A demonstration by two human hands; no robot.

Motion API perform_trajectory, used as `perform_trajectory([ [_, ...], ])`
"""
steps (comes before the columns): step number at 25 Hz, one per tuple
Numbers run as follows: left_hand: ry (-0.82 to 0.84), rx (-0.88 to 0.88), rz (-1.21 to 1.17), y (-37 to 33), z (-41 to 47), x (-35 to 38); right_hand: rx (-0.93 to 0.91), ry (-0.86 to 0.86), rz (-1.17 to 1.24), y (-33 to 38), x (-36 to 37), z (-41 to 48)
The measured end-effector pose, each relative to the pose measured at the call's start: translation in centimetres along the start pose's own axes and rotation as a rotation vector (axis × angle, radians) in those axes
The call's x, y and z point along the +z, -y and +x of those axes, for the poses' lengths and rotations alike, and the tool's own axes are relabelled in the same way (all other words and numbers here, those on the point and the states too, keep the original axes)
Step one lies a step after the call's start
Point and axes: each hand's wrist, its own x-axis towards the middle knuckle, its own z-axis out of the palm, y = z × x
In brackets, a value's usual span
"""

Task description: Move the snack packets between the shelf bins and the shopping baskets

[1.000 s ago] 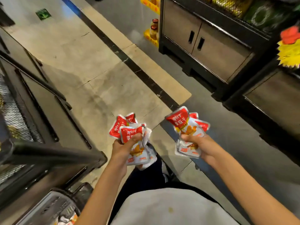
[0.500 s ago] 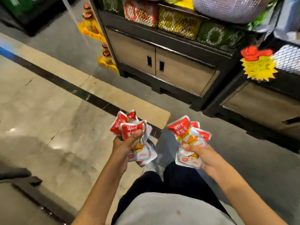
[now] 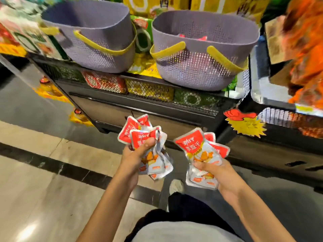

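My left hand (image 3: 135, 158) grips a bunch of red-and-silver snack packets (image 3: 139, 133), thumb across the top one. My right hand (image 3: 216, 173) holds a second bunch of the same packets (image 3: 197, 145), fanned out. Both hands are at waist height, apart from each other. Above them two grey perforated shopping baskets with yellow handles stand on the shelf top: the left basket (image 3: 90, 55) and the right basket (image 3: 201, 70). Red packets show inside the right basket at its back. The left basket's inside shows no packets.
A black shelf unit (image 3: 157, 110) with wire-mesh bins of packaged snacks stands under the baskets. A yellow starburst tag (image 3: 246, 126) hangs at its right corner. Orange packs (image 3: 305, 49) fill a rack at the right. A tiled floor with a dark stripe (image 3: 52, 165) lies at the left.
The view has swung up and toward the shelf, bringing the two baskets into sight. Both hands keep the same hold on their packets.
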Motion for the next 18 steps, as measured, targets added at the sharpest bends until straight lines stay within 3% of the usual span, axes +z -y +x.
perform_trajectory([
  [6,0.280,0.302,0.007,-15.9,7.0,7.9,-0.466,0.244,-0.001,18.6,1.4,3.5],
  [9,0.417,0.453,0.031,-23.1,10.0,11.4,-0.543,0.156,-0.074,26.1,1.8,6.1],
  [13,0.522,0.478,0.115,-29.4,14.1,16.8,-0.451,0.069,-0.131,32.7,2.2,10.7],
  [18,0.471,0.145,0.533,-29.1,20.8,19.8,-0.119,-0.006,-0.341,33.3,1.3,18.3],
])
